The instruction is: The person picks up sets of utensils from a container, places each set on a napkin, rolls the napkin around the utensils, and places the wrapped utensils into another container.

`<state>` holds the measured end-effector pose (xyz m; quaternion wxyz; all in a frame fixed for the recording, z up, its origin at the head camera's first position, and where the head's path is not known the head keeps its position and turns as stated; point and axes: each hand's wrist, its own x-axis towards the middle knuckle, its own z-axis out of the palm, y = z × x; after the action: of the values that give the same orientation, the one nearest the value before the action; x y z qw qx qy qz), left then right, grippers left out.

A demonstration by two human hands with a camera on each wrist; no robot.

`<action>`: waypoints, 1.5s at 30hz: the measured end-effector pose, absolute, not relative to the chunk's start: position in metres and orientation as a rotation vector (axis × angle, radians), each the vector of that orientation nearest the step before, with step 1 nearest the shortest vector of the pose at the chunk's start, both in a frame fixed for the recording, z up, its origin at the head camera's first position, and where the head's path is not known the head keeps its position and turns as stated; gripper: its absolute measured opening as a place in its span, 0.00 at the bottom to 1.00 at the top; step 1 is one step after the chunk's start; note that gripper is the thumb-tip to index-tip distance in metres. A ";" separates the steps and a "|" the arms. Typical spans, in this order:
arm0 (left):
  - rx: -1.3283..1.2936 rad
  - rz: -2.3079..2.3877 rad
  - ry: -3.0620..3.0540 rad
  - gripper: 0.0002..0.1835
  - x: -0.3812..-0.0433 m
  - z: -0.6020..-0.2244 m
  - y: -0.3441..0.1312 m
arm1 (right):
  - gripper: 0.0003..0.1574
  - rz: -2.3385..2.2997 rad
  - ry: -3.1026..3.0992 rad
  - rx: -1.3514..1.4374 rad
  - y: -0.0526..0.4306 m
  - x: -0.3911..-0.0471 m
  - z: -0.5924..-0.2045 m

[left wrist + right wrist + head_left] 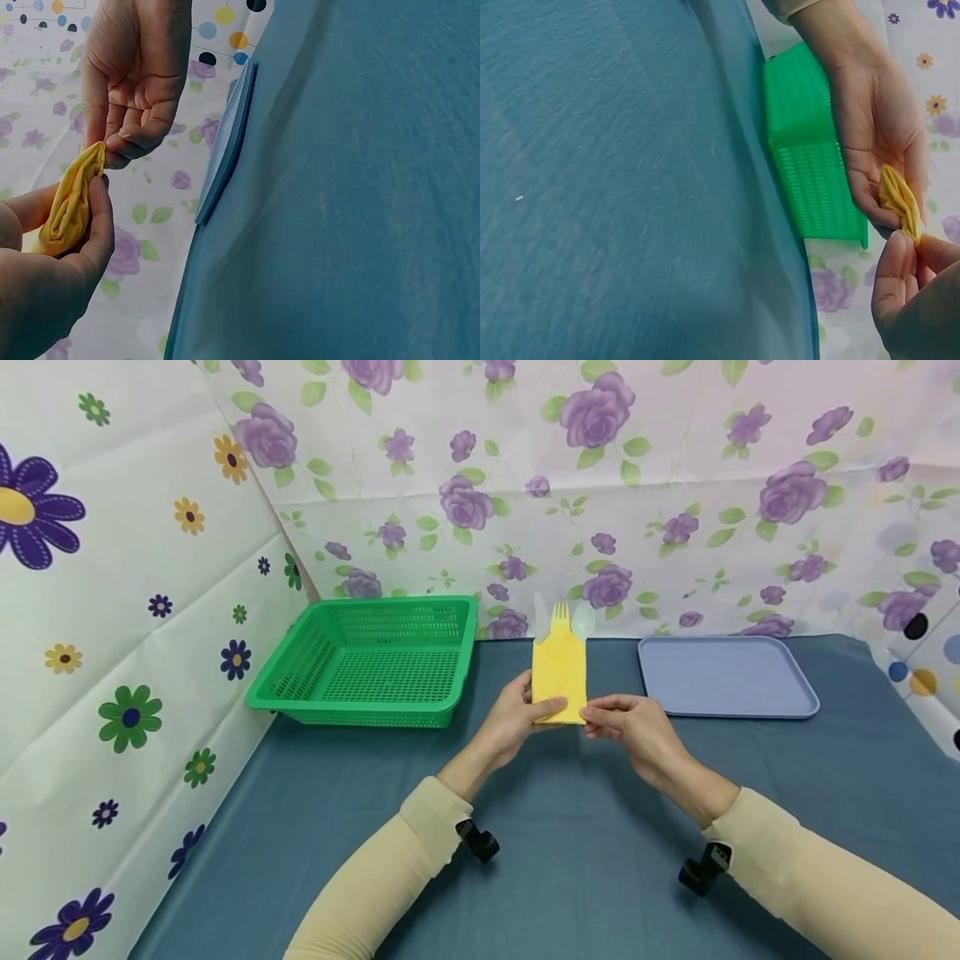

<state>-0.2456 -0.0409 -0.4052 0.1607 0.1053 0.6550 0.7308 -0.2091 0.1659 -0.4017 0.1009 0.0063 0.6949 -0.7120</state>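
A folded yellow napkin (558,672) is held upright above the table as a pocket. Out of its top stick a clear plastic knife (541,617), a yellow fork (560,615) and a pale plastic spoon (582,621). My left hand (517,714) grips the napkin's lower left side, thumb across its front. With thumb and fingertips my right hand (626,727) pinches the lower right corner. Both wrist views show the napkin's layered bottom folds, and in the left wrist view the right hand (139,90) comes in from above.
On the left of the blue-covered table (570,860) stands a green plastic basket (375,706) with perforated walls. A flat blue-grey tray (727,677) lies at the back right. Flowered sheets (480,460) hang behind and at the left side.
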 end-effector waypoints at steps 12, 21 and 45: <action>0.287 2.050 1.954 0.28 -0.251 -0.371 -0.075 | 0.22 -2.135 1.981 -0.065 0.135 -0.226 -0.384; 0.230 2.090 1.918 0.28 -0.255 -0.364 -0.094 | 0.17 -2.197 1.956 -0.101 0.112 -0.235 -0.376; 0.083 2.172 1.930 0.38 -0.266 -0.358 -0.129 | 0.19 -2.165 1.906 -0.156 0.076 -0.257 -0.371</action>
<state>-0.2663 -0.1287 -0.3575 0.1171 0.0283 0.6595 0.7420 -0.2571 0.0764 -0.3711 0.1264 -0.0535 0.6546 -0.7434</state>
